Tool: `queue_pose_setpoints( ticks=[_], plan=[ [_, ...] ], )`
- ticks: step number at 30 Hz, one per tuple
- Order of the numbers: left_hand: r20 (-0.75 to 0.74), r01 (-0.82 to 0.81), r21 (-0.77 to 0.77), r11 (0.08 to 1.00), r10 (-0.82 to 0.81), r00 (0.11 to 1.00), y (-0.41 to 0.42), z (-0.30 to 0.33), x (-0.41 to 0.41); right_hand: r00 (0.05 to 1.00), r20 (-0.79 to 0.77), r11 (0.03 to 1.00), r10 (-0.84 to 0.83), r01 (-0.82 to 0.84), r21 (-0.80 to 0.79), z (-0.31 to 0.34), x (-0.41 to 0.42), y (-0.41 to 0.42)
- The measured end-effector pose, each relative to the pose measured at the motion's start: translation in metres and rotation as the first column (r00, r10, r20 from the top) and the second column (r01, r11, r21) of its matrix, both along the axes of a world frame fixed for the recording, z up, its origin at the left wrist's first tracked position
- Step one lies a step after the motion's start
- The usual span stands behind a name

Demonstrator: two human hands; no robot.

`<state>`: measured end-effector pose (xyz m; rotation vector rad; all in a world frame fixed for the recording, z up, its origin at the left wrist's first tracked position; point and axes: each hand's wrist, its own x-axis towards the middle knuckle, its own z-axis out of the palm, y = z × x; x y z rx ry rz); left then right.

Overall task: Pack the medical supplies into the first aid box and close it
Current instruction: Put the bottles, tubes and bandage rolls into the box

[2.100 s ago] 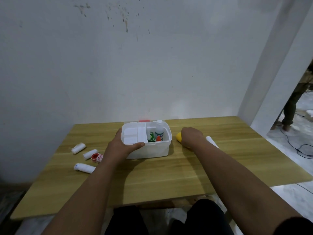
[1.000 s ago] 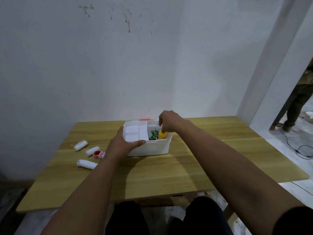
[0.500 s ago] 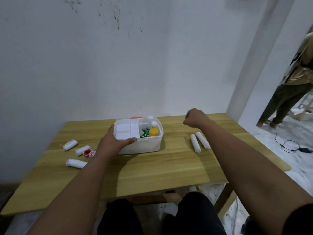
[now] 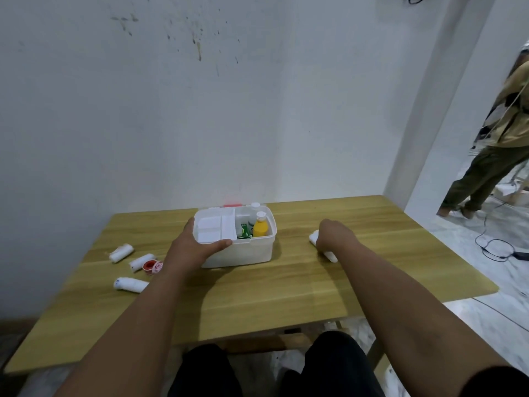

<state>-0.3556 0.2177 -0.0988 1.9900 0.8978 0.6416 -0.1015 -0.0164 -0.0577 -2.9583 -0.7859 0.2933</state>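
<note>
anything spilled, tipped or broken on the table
Nothing stands out. The yellow bottle stands upright in the first aid box, and the bandage rolls lie loose on the table, waiting to be packed.

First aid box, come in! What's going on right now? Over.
Left hand grips the open white plastic first aid box. Right hand on white bandage rolls, grip hidden. Yellow bottle inside. Nothing blocking.

Both forearms are bare to the elbow, with no watch or ring showing. A dark sleeve edge (image 4: 503, 381) shows at the right upper arm. Black trousers (image 4: 337, 365) cover the 2 legs.
</note>
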Motion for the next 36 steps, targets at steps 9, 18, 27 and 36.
queue_pose_setpoints(
  ticks=[9,18,27,36],
  plan=[
    [-0.007,0.013,0.025,1.0,-0.013,1.0,0.0,0.001,0.002,0.952,-0.278,0.794,0.127,0.07,0.604,0.06,-0.021,0.046],
    [-0.037,0.026,0.029,0.999,-0.025,0.999,0.003,-0.001,0.003,0.952,-0.086,0.745,0.294,-0.172,0.644,0.059,-0.048,0.071],
    [-0.015,0.018,0.023,1.0,-0.018,1.0,0.003,0.0,0.002,0.978,0.031,0.795,0.206,-0.186,0.578,0.013,-0.07,0.067],
    [-0.032,0.015,0.035,0.999,-0.014,0.999,0.003,-0.001,0.005,0.958,0.078,0.789,0.274,-0.271,0.551,0.026,-0.068,0.067]
  ],
)
